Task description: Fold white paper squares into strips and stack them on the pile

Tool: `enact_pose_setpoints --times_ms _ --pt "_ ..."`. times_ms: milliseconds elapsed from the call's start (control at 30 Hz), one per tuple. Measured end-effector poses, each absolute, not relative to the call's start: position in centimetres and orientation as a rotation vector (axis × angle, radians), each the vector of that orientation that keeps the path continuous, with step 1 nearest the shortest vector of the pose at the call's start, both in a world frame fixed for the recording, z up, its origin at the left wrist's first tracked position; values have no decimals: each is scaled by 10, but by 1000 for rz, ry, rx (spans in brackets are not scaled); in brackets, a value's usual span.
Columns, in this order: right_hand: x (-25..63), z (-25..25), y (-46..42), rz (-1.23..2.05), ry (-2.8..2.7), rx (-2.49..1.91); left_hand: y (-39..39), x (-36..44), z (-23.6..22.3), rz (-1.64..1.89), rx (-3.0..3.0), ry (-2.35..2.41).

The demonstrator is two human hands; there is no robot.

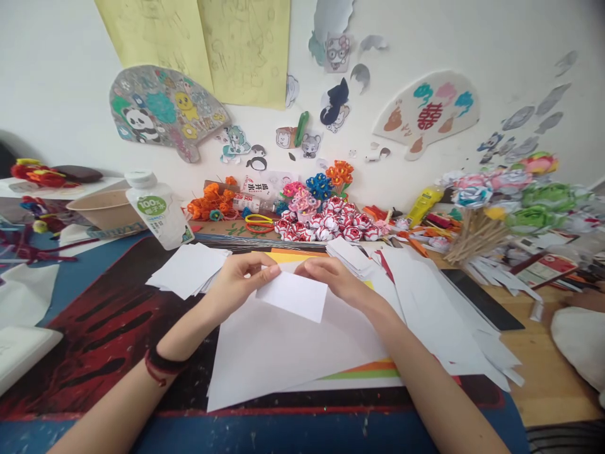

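Observation:
A small white folded paper point(295, 294) is held above a large white sheet point(283, 353) in the middle of the table. My left hand point(239, 282) pinches its upper left edge with thumb and fingers closed. The upper right edge is pinched by my right hand point(333, 277). A dark band and a red cord circle my left wrist. Coloured sheets point(373, 369) peek out from under the large white sheet.
A stack of small white squares point(186, 270) lies at left, more white paper point(425, 302) at right. A white bottle point(158, 209), a brown bowl point(106, 211), paper flowers point(326, 221) and flowers on sticks point(477, 233) line the back. Another person's sleeve point(579, 337) shows at far right.

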State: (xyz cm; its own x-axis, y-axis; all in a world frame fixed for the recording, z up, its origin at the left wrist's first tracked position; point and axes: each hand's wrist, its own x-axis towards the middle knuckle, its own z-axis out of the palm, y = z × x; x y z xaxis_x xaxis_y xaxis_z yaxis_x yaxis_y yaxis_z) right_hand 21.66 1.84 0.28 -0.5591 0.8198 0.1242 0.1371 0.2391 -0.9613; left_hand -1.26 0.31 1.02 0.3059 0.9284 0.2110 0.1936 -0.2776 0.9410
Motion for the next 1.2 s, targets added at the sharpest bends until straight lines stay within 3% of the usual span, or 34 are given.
enact_pose_setpoints --times_ms 167,467,667,933,1100,1200 --pt "204 -3 14 1625 -1893 -585 -4 -1 7 1069 1762 859" --pt "200 -8 10 1882 -1657 -505 -8 10 4 1188 1830 849" --pt "200 -12 14 1658 -1587 -776 -8 10 7 1186 1778 992" --pt "211 -15 25 1095 -1507 -1079 5 -9 7 1170 1543 1156" --pt "212 -13 22 1335 -1769 -993 6 -8 3 1027 1855 1317" --pt "210 -13 18 1318 -1915 -999 3 -6 3 903 2049 1319"
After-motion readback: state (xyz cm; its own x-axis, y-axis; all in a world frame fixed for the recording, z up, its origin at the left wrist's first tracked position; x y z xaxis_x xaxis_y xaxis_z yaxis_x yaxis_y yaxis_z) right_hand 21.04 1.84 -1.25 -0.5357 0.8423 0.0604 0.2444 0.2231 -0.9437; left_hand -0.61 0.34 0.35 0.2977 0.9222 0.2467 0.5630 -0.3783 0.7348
